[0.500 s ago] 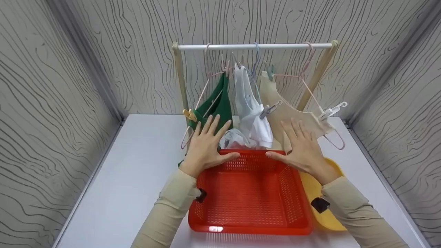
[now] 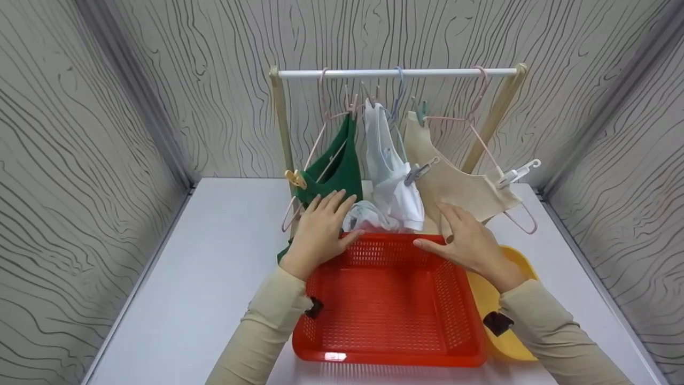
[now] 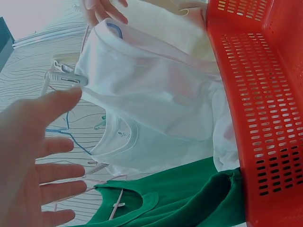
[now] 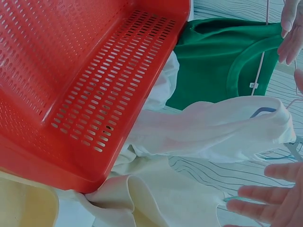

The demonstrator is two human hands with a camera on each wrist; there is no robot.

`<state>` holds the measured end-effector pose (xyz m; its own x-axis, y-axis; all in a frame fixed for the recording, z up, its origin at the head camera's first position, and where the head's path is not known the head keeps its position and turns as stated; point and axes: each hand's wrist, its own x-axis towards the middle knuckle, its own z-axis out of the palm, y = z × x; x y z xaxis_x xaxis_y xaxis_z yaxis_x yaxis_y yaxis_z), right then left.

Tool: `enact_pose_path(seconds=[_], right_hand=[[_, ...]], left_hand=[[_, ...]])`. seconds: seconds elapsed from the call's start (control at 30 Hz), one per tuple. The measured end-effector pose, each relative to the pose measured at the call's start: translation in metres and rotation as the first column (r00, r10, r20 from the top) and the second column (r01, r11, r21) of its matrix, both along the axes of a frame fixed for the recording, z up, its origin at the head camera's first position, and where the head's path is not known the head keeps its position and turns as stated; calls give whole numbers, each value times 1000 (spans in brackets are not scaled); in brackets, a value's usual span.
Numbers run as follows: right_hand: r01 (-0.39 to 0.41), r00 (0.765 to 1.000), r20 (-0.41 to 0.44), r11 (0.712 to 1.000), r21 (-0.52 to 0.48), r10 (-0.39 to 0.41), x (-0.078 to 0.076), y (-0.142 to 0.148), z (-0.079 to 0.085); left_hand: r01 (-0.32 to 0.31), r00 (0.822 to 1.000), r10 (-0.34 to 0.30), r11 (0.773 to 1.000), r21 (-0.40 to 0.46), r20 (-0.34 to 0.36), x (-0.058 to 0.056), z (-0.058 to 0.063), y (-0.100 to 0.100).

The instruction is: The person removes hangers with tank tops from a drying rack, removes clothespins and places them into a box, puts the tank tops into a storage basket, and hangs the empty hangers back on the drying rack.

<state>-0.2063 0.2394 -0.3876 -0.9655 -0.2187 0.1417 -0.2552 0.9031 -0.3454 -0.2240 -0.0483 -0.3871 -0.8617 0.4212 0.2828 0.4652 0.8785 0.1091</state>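
Note:
Above the far left corner of a red basket (image 2: 385, 310), my left hand (image 2: 315, 235) is held with relaxed fingers, nearest a green shirt (image 2: 347, 171) on a pink hanger. On the other side my right hand (image 2: 470, 243) hovers near a beige garment (image 2: 454, 179), its thumb apart from the fingers. Neither hand holds anything. Between them hangs a white shirt (image 2: 382, 139), with a blue hanger (image 4: 262, 111) inside its collar. Clothespins grip the clothes, among them a yellow clothespin (image 2: 295, 179), a grey clothespin (image 2: 419, 171) and a white clothespin (image 2: 518, 174).
A rack with a white rod (image 2: 427, 72) and wooden posts carries the three hangers. A yellow basin (image 2: 507, 342) stands partly under the red basket's right side. Crumpled pale cloth (image 2: 368, 216) lies behind the basket. Patterned walls enclose the white table (image 2: 214, 256).
Both hands have drawn back slightly toward me and lower. Their fingers, spread wide before, are closer together and more relaxed. The clothes and basket stay put.

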Motion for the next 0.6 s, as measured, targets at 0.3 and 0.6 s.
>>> enact_pose_path(seconds=[0.3,0.6], right_hand=[[-3,1000,20,1000,10,3,5,-2,-5],[-14,1000,9,1000,-26,15,6,-2,-14]], left_hand=[[17,998,-13,997,72,-54,4,-4,-3],[20,979,11,989,147,-205,8,-8,-11]])
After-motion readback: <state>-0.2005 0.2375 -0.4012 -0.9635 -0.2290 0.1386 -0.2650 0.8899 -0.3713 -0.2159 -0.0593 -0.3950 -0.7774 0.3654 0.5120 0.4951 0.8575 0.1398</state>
